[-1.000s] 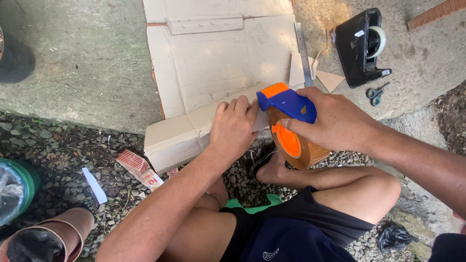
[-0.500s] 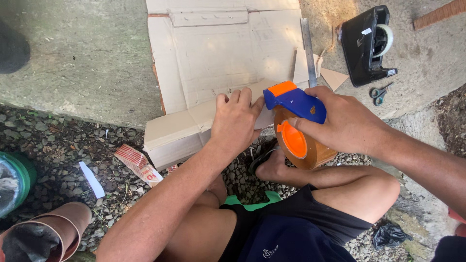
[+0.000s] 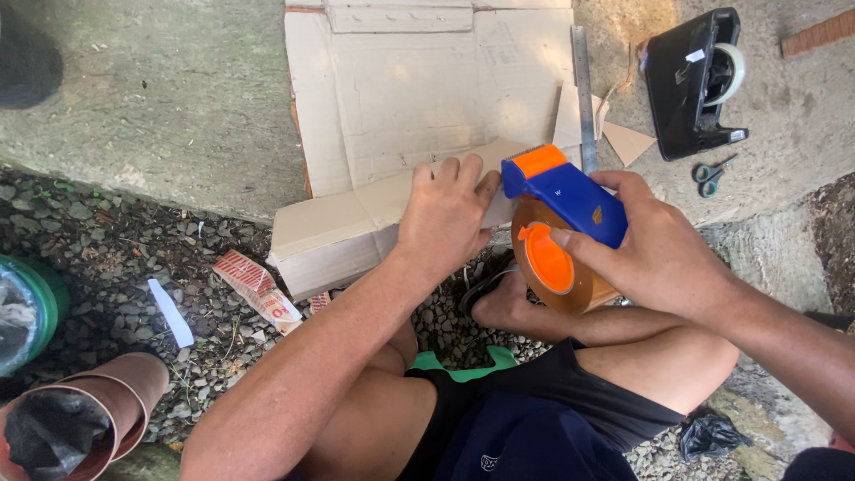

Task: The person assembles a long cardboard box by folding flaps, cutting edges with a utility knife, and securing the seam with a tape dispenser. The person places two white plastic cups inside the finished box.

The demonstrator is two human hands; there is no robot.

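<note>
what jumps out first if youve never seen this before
First the blue and orange tape gun with its brown roll, held in the right hand at centre right. Beside it the left hand presses flat on the folded cardboard spread over the concrete. At the top right stand a black desk tape dispenser and small scissors.

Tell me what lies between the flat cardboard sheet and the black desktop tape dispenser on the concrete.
In the head view, a metal ruler lies along the cardboard sheet's right edge, then small cardboard offcuts, before the black tape dispenser.

Cardboard sheet [image 3: 427, 89] cut off at top edge; green bucket [image 3: 27, 312] cropped left.
</note>
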